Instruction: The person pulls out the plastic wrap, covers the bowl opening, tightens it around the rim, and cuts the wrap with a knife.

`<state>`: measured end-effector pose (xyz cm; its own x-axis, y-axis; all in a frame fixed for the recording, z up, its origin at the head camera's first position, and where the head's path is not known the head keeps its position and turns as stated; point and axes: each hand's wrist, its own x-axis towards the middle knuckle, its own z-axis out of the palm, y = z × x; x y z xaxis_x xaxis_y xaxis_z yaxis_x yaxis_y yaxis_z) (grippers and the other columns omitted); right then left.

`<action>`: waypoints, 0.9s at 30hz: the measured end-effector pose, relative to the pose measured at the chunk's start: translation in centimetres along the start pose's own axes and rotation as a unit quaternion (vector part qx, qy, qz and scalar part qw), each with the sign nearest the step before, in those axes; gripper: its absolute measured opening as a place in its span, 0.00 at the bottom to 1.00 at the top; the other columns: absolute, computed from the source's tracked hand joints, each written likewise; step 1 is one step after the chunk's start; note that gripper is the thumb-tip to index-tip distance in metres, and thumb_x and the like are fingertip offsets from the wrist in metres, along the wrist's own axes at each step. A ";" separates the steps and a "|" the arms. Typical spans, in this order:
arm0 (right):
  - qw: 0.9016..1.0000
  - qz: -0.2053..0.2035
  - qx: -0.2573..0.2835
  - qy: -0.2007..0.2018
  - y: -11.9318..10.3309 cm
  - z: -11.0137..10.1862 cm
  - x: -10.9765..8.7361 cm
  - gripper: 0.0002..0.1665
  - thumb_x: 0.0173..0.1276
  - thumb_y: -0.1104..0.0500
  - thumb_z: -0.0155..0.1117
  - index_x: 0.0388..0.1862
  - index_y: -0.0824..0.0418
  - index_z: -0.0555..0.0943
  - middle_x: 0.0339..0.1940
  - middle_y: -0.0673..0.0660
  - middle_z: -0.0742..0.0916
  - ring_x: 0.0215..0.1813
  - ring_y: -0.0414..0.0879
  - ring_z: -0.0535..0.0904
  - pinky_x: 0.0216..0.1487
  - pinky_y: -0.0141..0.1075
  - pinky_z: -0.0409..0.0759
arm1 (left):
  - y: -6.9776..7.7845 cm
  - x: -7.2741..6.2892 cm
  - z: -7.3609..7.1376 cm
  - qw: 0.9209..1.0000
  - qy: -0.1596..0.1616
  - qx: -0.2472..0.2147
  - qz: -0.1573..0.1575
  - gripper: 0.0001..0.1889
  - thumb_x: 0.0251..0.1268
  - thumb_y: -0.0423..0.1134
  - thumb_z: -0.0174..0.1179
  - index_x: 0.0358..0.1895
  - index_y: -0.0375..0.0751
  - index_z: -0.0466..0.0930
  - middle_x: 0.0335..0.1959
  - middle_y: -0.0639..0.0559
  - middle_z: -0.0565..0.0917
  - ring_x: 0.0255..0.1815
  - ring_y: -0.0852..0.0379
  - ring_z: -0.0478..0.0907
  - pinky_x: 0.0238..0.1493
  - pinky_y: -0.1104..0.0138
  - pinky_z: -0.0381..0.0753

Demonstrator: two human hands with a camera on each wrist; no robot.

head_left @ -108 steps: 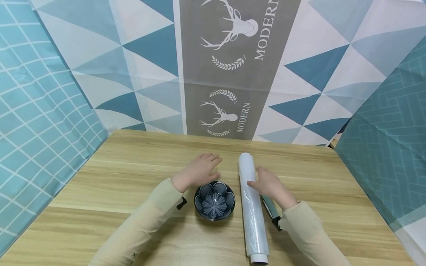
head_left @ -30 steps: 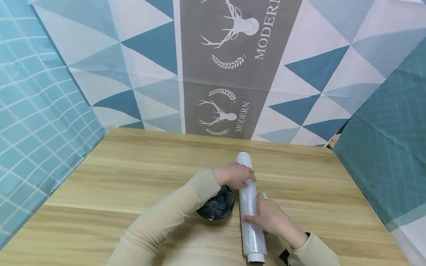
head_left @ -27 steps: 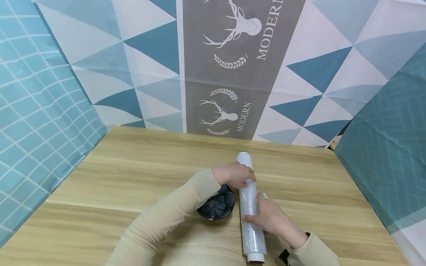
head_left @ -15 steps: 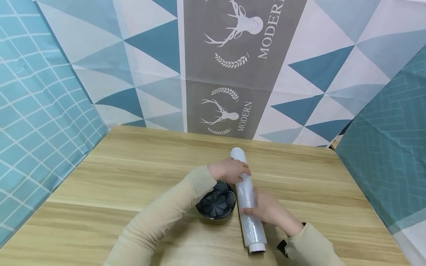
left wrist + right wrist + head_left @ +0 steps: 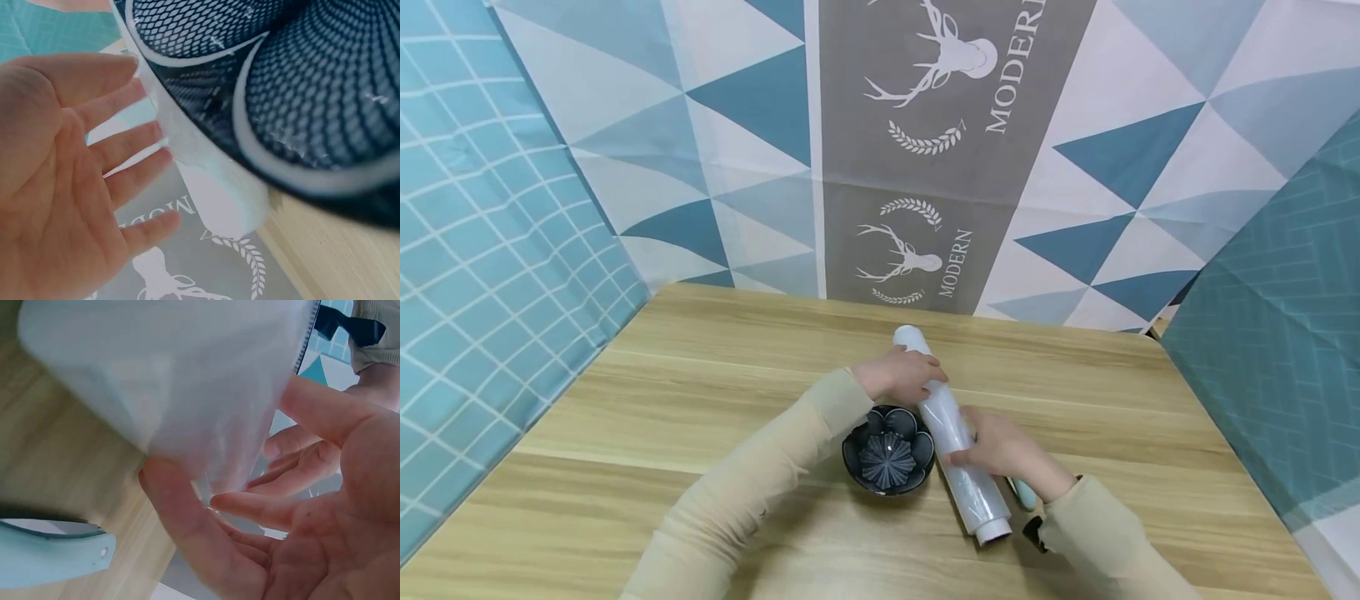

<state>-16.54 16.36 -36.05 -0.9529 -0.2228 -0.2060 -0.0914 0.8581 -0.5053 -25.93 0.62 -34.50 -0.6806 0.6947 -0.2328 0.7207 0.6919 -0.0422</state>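
A roll of cling film (image 5: 953,442) lies aslant on the wooden table, its far end leaning left. My left hand (image 5: 898,375) grips it from above near the far end. Lower down, my right hand (image 5: 1003,450) holds it from the right, thumb on top and fingers round the far side. Right beside the roll's left edge stands a dark blue bowl (image 5: 887,461) with a petal pattern; its rim fills much of the left wrist view. A mint-green handled tool (image 5: 56,556) with a grey metal edge lies right of the roll, partly hidden by my right forearm in the head view.
The wooden tabletop (image 5: 685,400) stretches out around the things. A patterned cloth backdrop (image 5: 917,167) with deer heads rises behind its back edge. Blue tile-pattern sheets (image 5: 490,208) hang at the left and right sides.
Both hands have come to the roll and gripped it. In the last second its far end has swung left and its near end up and slightly right. More of the bowl shows.
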 end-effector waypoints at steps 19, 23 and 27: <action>0.999 0.025 -0.031 -0.025 -0.6 -0.9 2.7 0.33 0.43 0.52 0.74 0.47 0.67 0.75 0.29 0.57 0.81 0.23 0.45 0.76 0.16 0.33 0.74 | -1.7 -0.8 -0.8 0.999 -0.014 -0.016 -0.045 0.22 0.63 0.42 0.51 0.62 0.54 0.68 0.63 0.53 0.69 0.63 0.53 0.66 0.61 0.52 0.62; 0.999 0.028 -0.035 -0.024 -0.7 -0.9 3.2 0.33 0.43 0.52 0.74 0.46 0.67 0.75 0.29 0.58 0.80 0.23 0.45 0.76 0.17 0.33 0.74 | -2.2 -0.9 -0.7 0.998 -0.013 -0.027 -0.049 0.22 0.63 0.42 0.52 0.62 0.52 0.68 0.63 0.53 0.69 0.63 0.52 0.66 0.59 0.53 0.64; 0.999 0.030 -0.028 -0.023 -0.8 -1.0 3.6 0.34 0.43 0.52 0.74 0.46 0.69 0.74 0.29 0.57 0.80 0.24 0.45 0.75 0.19 0.34 0.75 | -2.6 -1.0 -0.4 0.998 -0.013 -0.038 -0.055 0.22 0.64 0.42 0.52 0.62 0.52 0.68 0.63 0.53 0.70 0.63 0.51 0.67 0.59 0.52 0.65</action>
<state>-20.24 15.34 -35.54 -0.9428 -0.1902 -0.2739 -0.0518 0.8950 -0.4431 -27.22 -1.78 -33.73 -0.7512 0.6088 -0.2552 0.6288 0.7776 0.0039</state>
